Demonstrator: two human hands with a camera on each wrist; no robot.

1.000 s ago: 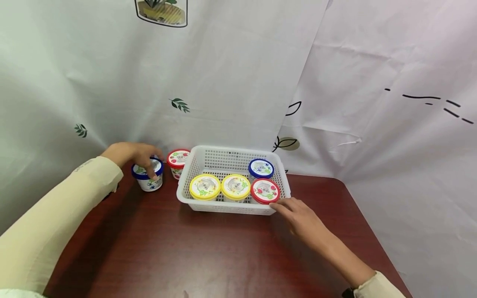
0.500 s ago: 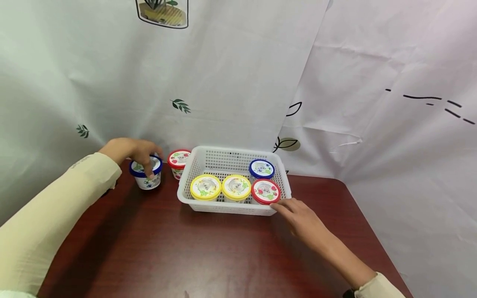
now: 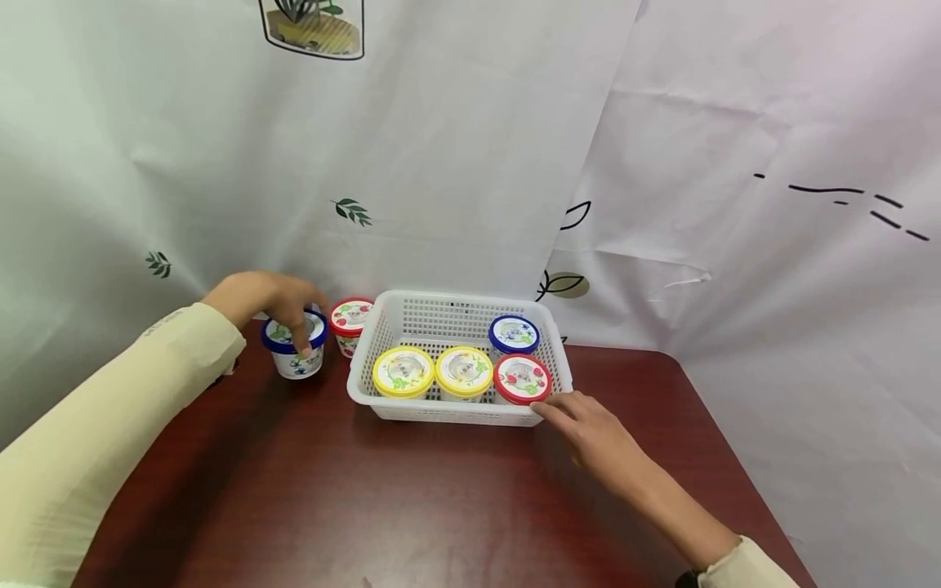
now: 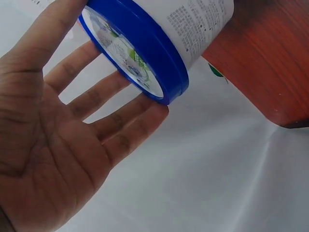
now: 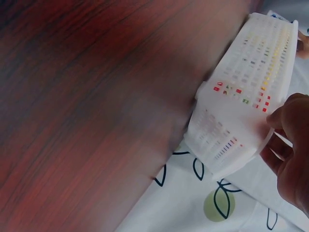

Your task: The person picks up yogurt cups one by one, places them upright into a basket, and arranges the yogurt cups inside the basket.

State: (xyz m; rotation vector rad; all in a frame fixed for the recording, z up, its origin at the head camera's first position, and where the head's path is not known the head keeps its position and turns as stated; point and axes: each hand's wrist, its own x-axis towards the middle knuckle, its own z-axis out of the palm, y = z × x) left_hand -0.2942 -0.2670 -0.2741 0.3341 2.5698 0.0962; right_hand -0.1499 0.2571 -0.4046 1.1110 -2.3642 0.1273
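Note:
A white tub with a blue lid [image 3: 300, 363] stands at the table's left, by the back curtain. From above, my left hand [image 3: 275, 298] holds it by the lid, the thumb and fingers on opposite sides. The left wrist view shows the fingers along the edge of the blue lid [image 4: 166, 63], the palm apart from it. My right hand [image 3: 595, 433] pinches the front right corner of a white plastic basket [image 3: 448, 413], with the thumb on the outer wall in the right wrist view. The basket holds two yellow-lidded tubs [image 3: 403, 372], a red-lidded tub [image 3: 523, 378] and another blue-lidded tub [image 3: 514, 334].
Between the held tub and the basket stands another red-lidded tub [image 3: 350, 316], close to the basket's left wall. Behind everything hangs a white printed curtain [image 3: 470, 163]. The dark red wooden table [image 3: 441, 498] stretches toward the front.
The held blue-lidded tub and my left hand have shifted slightly left, then back right toward the red-lidded tub. My right hand and the basket have stayed put.

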